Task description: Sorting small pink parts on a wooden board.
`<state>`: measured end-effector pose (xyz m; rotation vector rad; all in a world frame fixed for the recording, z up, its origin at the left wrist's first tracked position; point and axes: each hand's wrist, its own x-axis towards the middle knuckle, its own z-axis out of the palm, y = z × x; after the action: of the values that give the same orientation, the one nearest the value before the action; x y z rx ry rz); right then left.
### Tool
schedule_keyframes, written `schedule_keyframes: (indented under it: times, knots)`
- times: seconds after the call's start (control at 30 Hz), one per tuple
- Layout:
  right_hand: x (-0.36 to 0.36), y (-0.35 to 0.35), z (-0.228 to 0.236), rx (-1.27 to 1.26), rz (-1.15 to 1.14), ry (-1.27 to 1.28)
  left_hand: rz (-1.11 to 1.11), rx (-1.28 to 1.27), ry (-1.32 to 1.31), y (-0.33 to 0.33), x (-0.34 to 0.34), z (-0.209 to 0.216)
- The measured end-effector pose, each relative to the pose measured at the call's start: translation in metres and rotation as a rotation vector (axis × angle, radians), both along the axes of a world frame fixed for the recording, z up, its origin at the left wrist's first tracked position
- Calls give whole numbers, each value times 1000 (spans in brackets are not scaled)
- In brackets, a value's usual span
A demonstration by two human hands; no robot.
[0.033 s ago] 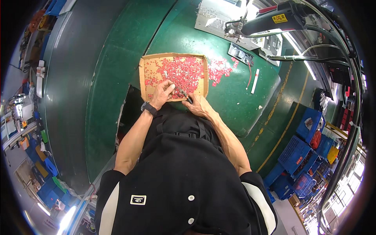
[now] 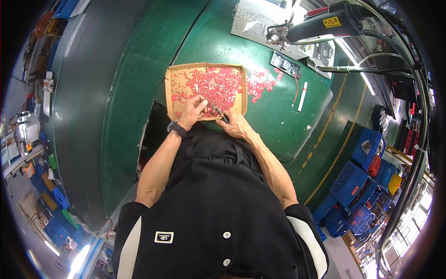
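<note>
Over the near edge of a shallow cardboard tray (image 2: 243, 103), my left hand (image 2: 191, 113) has its thumb and fingertips pinched together. Whatever they hold is too small to make out. A slim hand tool (image 2: 225, 119) with a dark handle and a greyish tip sits in my closed right hand (image 2: 237, 125); its exact kind does not show. The tip points up and left toward the left fingertips. Many small red pieces (image 2: 216, 81) cover most of the tray's bottom, thickest at the middle and right.
More red pieces (image 2: 260, 84) lie on the green table (image 2: 274, 121) right of the tray. Farther right are a small device (image 2: 285, 63) with a red wire and a white strip (image 2: 302, 96). A black machine arm (image 2: 325, 23) overhangs the far right. Blue crates (image 2: 350, 181) stand beyond the table.
</note>
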<state>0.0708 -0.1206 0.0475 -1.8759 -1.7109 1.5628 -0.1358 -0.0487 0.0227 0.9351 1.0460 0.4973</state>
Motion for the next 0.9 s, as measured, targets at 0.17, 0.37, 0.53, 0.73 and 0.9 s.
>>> schedule_keyframes:
  times: [0.17, 0.37, 0.53, 0.73, 0.9]
  knots:
    - [1, 1, 4, 19, 10, -3, 36, -23, -13, -1, 2, -1]
    - [1, 2, 9, 17, 19, 3, 69, -49, -18, 0, 5, 3]
    - [0, 2, 10, -12, 26, -10, 45, -26, -17, 0, 6, 5]
    - [-8, -4, 1, -2, -26, -43, 5, 166, 179, -3, 6, -10]
    - [-10, -2, 0, -33, -99, -246, 16, 577, 427, -8, 13, -10]
